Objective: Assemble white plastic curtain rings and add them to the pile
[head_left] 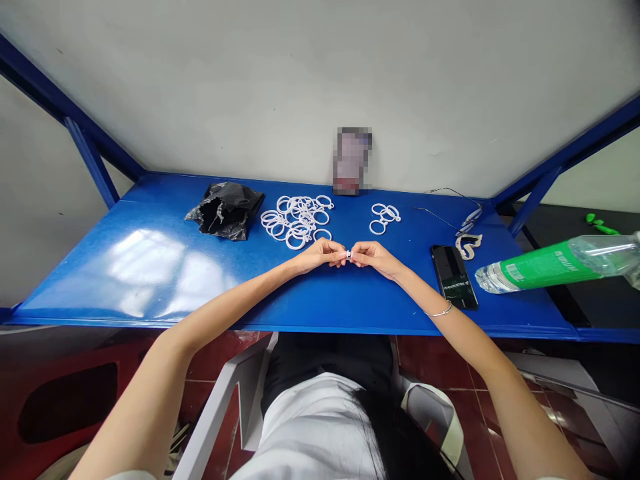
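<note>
My left hand (323, 254) and my right hand (370, 257) meet over the middle of the blue table, fingertips almost touching. Between them is a small white piece (349, 255), pinched from both sides; most of it is hidden by the fingers, so its full shape does not show. Just beyond my left hand lies a loose pile of white plastic rings (299, 217) with small eyelets, like curtain rings. Past my right hand, a smaller group of the same rings (384, 214) rests apart from the pile.
A crumpled black plastic bag (227, 208) lies left of the rings. Against the wall leans a blurred, phone-like rectangle (353, 161). At right are glasses (469, 219), a dark phone (454, 277), a white-and-tan curved item (469, 247) and a green-labelled bottle (555, 265). Blue table (280, 303) edge is near me.
</note>
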`<state>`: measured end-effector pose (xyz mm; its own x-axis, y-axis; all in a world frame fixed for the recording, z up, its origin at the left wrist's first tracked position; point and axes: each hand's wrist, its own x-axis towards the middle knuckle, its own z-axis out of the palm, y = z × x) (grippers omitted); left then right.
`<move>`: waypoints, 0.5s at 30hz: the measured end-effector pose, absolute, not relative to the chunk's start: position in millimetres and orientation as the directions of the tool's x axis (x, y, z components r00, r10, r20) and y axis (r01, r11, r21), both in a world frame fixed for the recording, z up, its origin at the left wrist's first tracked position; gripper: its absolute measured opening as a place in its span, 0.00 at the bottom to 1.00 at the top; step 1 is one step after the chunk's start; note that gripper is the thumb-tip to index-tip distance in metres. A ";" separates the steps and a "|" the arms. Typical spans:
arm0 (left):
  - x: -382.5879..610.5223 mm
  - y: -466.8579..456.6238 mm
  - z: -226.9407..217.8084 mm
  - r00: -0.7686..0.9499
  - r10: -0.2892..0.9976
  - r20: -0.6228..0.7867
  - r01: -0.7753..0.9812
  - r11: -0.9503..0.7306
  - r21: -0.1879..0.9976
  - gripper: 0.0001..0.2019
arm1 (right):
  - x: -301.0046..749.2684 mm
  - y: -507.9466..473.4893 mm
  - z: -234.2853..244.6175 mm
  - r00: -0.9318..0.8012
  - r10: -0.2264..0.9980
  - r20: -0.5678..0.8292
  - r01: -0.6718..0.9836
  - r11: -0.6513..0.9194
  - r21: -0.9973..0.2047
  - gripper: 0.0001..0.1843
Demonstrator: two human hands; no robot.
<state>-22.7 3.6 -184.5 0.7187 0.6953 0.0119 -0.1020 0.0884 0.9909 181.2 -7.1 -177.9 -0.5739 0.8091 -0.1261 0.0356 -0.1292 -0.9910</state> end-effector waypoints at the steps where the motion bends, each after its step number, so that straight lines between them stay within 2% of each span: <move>1: -22.8 3.7 -184.6 0.721 0.692 0.016 -0.102 0.083 0.991 0.22 | 181.1 -7.3 -177.5 -0.574 0.809 -0.127 0.032 -0.134 -0.991 0.19; 15: -22.3 1.5 -179.7 0.717 0.696 -0.021 -0.069 0.101 0.993 0.24 | 183.3 -5.7 -179.7 -0.592 0.793 -0.142 0.015 -0.166 -0.986 0.20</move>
<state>-22.3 1.5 -179.7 0.7174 0.6963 -0.0213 -0.0685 0.1010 0.9925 183.3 -5.7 -179.7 -0.5921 0.7932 -0.1422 0.0148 -0.1657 -0.9861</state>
